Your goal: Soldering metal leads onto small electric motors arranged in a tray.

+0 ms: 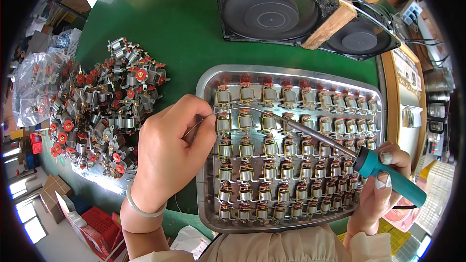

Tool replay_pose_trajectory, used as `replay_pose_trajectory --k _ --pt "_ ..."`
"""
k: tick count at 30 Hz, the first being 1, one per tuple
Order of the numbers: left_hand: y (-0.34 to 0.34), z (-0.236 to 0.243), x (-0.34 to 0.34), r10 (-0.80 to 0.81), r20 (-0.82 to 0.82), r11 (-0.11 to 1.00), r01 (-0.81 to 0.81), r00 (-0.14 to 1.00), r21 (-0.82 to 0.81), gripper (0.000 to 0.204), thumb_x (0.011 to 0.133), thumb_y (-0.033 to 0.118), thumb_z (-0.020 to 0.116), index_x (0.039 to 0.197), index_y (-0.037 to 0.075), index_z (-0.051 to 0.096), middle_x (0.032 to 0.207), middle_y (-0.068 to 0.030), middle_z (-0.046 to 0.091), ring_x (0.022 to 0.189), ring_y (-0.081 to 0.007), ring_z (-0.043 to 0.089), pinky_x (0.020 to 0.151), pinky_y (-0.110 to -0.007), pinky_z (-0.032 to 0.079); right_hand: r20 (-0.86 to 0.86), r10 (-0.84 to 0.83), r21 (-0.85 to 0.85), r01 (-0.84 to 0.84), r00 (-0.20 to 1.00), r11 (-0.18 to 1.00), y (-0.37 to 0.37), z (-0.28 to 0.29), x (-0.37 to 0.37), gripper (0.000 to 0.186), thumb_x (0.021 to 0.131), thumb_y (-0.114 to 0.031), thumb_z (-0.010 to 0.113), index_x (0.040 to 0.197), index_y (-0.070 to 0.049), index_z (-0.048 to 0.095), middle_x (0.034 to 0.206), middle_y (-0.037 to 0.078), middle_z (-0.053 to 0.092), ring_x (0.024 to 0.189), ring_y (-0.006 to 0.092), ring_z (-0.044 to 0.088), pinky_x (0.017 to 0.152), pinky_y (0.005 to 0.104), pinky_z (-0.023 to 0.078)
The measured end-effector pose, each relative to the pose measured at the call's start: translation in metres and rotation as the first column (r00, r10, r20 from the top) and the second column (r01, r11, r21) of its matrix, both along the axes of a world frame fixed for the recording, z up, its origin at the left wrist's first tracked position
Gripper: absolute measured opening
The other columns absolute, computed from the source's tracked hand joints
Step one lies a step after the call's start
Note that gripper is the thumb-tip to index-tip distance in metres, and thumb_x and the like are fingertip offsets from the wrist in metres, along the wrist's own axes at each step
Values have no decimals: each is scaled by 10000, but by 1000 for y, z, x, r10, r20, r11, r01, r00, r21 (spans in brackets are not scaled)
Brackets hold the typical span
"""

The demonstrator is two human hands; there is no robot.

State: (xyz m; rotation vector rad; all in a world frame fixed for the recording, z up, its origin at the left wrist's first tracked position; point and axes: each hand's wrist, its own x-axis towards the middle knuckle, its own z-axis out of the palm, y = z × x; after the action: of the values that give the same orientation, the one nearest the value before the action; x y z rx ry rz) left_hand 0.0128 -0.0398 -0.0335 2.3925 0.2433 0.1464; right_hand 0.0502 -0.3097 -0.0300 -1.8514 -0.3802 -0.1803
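My left hand [177, 148] pinches a thin, silvery solder wire [238, 108] between thumb and forefinger, above the left side of a metal tray [206, 179]. From the fingertips the wire arcs rightward to the tip of a soldering iron [395, 179]. My right hand [381, 189] grips the iron by its teal handle, some fingertips wrapped in white. The iron's long metal shaft slants left over the tray. Inside, small silvery solenoid-like parts [246, 150] with red ends and yellowish edges stand in rows. Whether tip or wire touches one I cannot tell.
A loose heap of similar parts [97, 111] lies on the green table [165, 9] at left, beside a clear plastic bag [36, 85]. Two black fans [272, 17] with a wooden block [330, 24] stand at the far right. A red crate [97, 233] is at lower left.
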Motion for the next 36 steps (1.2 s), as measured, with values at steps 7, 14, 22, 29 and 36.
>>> replay_pose_trajectory --k 7,14,22,29,36 --pt "1 2 1 15 3 1000 -15 1000 3 73 680 9 549 682 30 480 446 -34 332 364 -107 310 361 -246 234 -11 -51 46 52 999 998 -3 1 1 366 693 -344 605 818 -40 443 701 56 425 612 132 397 549 224 321" --pt "-1 3 1 -6 38 1000 4 999 28 74 676 11 553 683 30 481 447 -37 344 360 -115 321 360 -249 246 -21 -30 42 31 999 999 -2 8 -2 336 712 -319 561 799 -17 441 708 63 389 655 152 353 572 238 307" --pt "4 12 -5 20 53 1000 -21 998 18 70 673 15 554 673 33 486 440 -35 353 353 -117 319 356 -246 242 -10 -79 54 80 997 995 -2 4 -3 385 697 -369 605 821 -47 435 705 51 422 620 132 392 552 237 324" --pt "9 17 -9 148 50 979 -154 988 137 67 663 26 551 658 39 486 421 -36 318 352 -124 296 363 -256 227 -83 48 -11 -49 995 999 2 14 -11 410 690 -402 606 819 -52 434 734 42 396 670 138 365 565 220 330" --pt "12 13 -11 117 -4 986 -116 993 118 69 665 31 548 668 45 480 433 -38 336 362 -137 331 366 -271 246 -113 42 -49 -48 993 998 15 10 -9 418 682 -403 612 825 -54 432 727 47 398 665 131 348 573 229 311"
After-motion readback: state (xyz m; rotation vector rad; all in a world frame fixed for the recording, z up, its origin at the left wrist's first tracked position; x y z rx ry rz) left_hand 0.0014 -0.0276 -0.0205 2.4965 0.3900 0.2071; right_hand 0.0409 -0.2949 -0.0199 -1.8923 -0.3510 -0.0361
